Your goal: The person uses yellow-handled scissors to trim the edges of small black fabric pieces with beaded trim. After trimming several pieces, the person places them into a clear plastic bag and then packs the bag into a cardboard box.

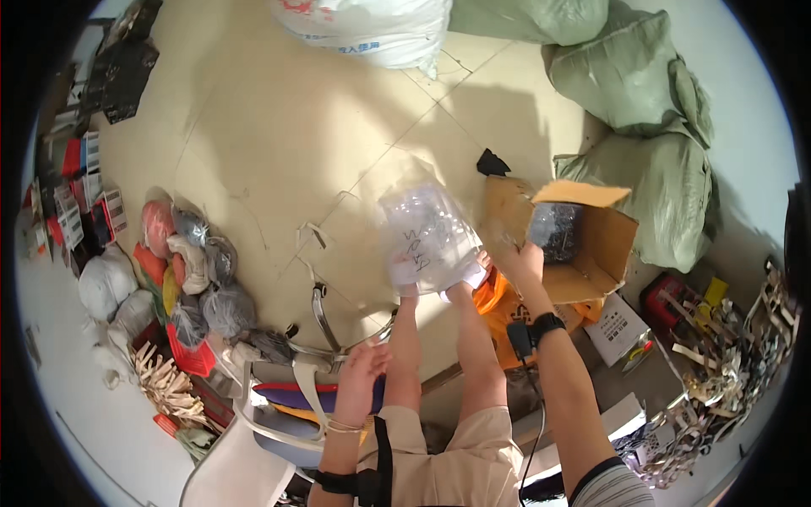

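Note:
My left hand [365,365] hovers above my left thigh, beside a chair. Its fingers are loosely bent and apart, with nothing in them. My right hand [521,260] reaches forward to the near left side of an open cardboard box [606,245]. Its fingertips are smeared by motion, so whether they grip the box's edge is unclear. Inside the box sits a dark bundle wrapped in clear plastic [556,232]. Left of that hand, a clear plastic bag [431,237] with dark handwriting lies over my feet, its far edge blurred. An orange bag [498,308] is tucked below the box.
Green woven sacks [655,190] line the right wall, and a white sack [372,34] stands ahead. Several filled plastic bags [226,311] crowd the left. The chair [245,473] is at my left. Bundled strips [718,372] hang at the right. A cable runs from my right wrist.

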`<action>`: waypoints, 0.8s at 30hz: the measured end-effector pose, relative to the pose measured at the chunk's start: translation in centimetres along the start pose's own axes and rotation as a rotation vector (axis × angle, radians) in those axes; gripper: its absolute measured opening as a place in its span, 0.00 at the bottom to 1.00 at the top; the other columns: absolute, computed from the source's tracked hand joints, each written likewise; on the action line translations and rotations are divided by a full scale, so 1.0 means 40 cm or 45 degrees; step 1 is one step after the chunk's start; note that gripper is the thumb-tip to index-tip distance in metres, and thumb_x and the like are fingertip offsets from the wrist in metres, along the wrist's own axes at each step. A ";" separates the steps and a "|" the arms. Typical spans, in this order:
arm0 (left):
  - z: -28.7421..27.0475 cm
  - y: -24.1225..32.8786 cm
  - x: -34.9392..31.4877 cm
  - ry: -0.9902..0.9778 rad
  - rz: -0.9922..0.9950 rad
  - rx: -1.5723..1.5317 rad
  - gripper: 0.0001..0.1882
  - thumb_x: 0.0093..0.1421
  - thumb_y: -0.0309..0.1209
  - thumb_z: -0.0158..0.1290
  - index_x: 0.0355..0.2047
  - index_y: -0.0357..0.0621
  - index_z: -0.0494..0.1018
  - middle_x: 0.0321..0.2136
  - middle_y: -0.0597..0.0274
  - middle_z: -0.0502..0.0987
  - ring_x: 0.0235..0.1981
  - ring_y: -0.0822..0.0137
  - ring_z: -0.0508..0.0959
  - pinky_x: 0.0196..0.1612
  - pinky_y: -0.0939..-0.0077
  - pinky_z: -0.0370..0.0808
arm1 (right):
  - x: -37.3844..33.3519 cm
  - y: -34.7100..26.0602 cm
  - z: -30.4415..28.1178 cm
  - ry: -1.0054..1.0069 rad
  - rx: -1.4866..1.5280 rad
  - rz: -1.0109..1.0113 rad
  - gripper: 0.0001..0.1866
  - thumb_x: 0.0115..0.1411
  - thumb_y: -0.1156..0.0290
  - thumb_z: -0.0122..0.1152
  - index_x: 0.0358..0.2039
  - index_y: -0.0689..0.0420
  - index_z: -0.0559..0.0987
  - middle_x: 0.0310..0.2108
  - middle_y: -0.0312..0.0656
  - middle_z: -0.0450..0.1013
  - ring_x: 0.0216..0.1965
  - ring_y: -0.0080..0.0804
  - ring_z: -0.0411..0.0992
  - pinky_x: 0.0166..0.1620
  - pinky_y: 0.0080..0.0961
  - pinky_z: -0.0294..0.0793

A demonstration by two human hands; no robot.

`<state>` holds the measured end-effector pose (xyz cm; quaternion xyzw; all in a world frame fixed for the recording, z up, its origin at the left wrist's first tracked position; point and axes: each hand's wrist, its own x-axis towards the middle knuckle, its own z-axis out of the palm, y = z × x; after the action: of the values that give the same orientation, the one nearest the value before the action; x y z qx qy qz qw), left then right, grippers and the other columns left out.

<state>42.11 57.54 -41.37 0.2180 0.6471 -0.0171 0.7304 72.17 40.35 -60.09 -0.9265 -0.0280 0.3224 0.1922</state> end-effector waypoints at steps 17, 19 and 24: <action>0.160 0.006 0.265 -0.077 0.090 0.288 0.25 0.63 0.44 0.48 0.55 0.41 0.66 0.50 0.58 0.72 0.51 0.64 0.72 0.56 0.68 0.66 | -0.163 0.019 -0.396 -0.236 0.749 -0.031 0.09 0.53 0.77 0.62 0.30 0.72 0.78 0.24 0.44 0.77 0.26 0.26 0.74 0.33 0.25 0.73; 0.217 0.032 0.366 -0.032 0.219 0.396 0.32 0.63 0.50 0.45 0.60 0.41 0.60 0.57 0.56 0.66 0.59 0.63 0.65 0.61 0.64 0.58 | -0.151 0.094 -0.429 -0.378 0.998 0.118 0.10 0.55 0.79 0.60 0.38 0.69 0.78 0.33 0.40 0.77 0.33 0.24 0.74 0.38 0.23 0.72; 0.378 0.062 0.660 -0.126 0.248 0.452 0.40 0.64 0.59 0.38 0.65 0.41 0.52 0.64 0.56 0.56 0.66 0.63 0.54 0.65 0.66 0.50 | -0.029 0.441 -0.280 -0.292 1.326 0.462 0.14 0.56 0.79 0.61 0.44 0.66 0.76 0.39 0.38 0.76 0.37 0.23 0.73 0.42 0.22 0.72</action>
<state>61.35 61.43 -64.78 0.4038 0.5730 -0.0708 0.7096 76.79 20.06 -57.97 -0.6583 0.2738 0.4202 0.5613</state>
